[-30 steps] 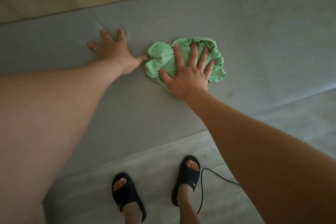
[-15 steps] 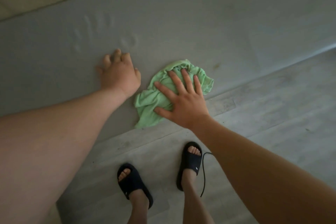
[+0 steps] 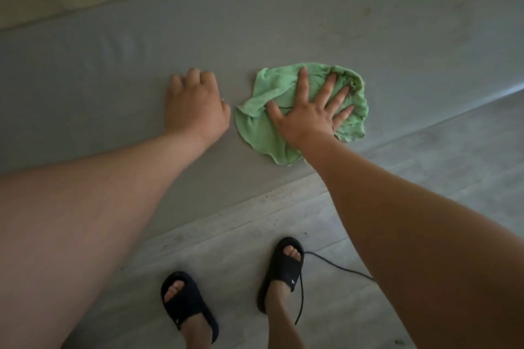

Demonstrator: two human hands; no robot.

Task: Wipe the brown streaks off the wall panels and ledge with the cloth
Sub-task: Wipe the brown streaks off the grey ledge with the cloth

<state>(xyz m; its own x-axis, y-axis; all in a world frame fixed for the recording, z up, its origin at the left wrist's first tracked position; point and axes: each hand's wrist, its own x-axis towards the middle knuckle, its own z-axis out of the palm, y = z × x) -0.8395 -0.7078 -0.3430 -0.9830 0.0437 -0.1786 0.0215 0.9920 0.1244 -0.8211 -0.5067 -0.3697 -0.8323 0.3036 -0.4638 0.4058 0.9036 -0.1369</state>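
Right hand (image 3: 309,113), fingers spread wide, presses the cloth (image 3: 255,127) on the panel (image 3: 113,79); left hand (image 3: 195,110) rests curled, empty; faint streaks (image 3: 367,9) above seem not yet wiped.

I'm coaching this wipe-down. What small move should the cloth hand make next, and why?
Probably slide the green cloth up and rightward: the right hand presses it flat on the grey panel, and faint dark smudges show above it.

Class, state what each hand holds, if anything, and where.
Nothing is gripped: the right hand presses flat on the middle of the green cloth; the curled left hand is empty.
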